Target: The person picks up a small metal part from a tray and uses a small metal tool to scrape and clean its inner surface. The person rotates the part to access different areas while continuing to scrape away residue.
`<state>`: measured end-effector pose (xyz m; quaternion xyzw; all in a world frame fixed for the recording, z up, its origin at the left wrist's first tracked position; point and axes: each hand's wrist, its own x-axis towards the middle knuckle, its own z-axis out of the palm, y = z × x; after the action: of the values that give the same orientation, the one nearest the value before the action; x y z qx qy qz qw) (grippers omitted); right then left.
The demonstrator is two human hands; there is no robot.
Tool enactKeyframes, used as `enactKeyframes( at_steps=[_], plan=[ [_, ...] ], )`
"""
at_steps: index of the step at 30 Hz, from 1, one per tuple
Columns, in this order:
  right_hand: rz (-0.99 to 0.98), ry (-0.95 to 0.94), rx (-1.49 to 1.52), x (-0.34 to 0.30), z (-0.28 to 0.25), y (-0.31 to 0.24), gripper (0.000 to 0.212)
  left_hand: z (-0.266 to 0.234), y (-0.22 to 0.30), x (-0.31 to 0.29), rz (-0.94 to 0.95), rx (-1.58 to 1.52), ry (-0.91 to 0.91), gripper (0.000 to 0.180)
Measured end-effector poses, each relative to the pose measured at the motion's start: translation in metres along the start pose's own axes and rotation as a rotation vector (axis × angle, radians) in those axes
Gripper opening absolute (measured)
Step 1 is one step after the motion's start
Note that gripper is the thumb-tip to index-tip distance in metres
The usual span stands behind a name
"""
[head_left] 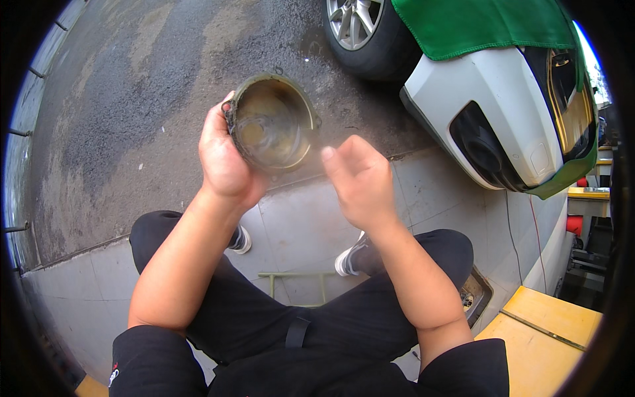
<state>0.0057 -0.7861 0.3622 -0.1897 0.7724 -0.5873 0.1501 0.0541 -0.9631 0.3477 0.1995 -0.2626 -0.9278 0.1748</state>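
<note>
A round, cup-shaped housing (pixel 276 122) with small lugs around its rim is held up in front of me, its open side facing me. Its inside looks brownish and smeared. My left hand (pixel 228 159) grips it from the left and below, fingers hidden behind the wall. To the right of the rim, apart from it, is my right hand (pixel 360 182). That hand is curled closed with the thumb against the bent fingers. Whether anything is pinched in it cannot be made out; a faint blur shows near the thumb.
A car wheel (pixel 360 30) and a white bumper (pixel 486 112) under a green cover (pixel 489 26) stand at the upper right. Below my hands is a low green metal frame (pixel 297 274) between my legs. A yellow box-like surface (pixel 542 331) lies at the lower right, beside a dark tray (pixel 477 294).
</note>
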Motion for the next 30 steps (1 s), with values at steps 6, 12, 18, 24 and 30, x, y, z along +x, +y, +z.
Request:
enactKeyframes(
  at_steps=[6, 12, 18, 24, 30],
  plan=[
    [0.037, -0.241, 0.105, -0.003, -0.004, -0.002, 0.028, -0.002, 0.003, 0.001, -0.031, 0.010, -0.013, 0.039],
    [0.050, -0.165, 0.075, 0.002, -0.006, -0.003, 0.027, 0.000, 0.004, 0.001, -0.112, 0.019, -0.013, 0.047],
    [0.082, -0.184, -0.035, -0.003, -0.013, -0.007, 0.026, -0.001, 0.003, -0.001, -0.167, -0.015, -0.051, 0.046],
    [0.145, -0.176, 0.109, 0.006, -0.017, -0.005, 0.027, -0.008, 0.002, 0.003, -0.219, 0.015, -0.069, 0.053],
    [0.149, -0.266, 0.137, 0.001, -0.015, -0.005, 0.026, -0.012, 0.000, 0.007, -0.281, -0.092, -0.117, 0.053]
  ],
)
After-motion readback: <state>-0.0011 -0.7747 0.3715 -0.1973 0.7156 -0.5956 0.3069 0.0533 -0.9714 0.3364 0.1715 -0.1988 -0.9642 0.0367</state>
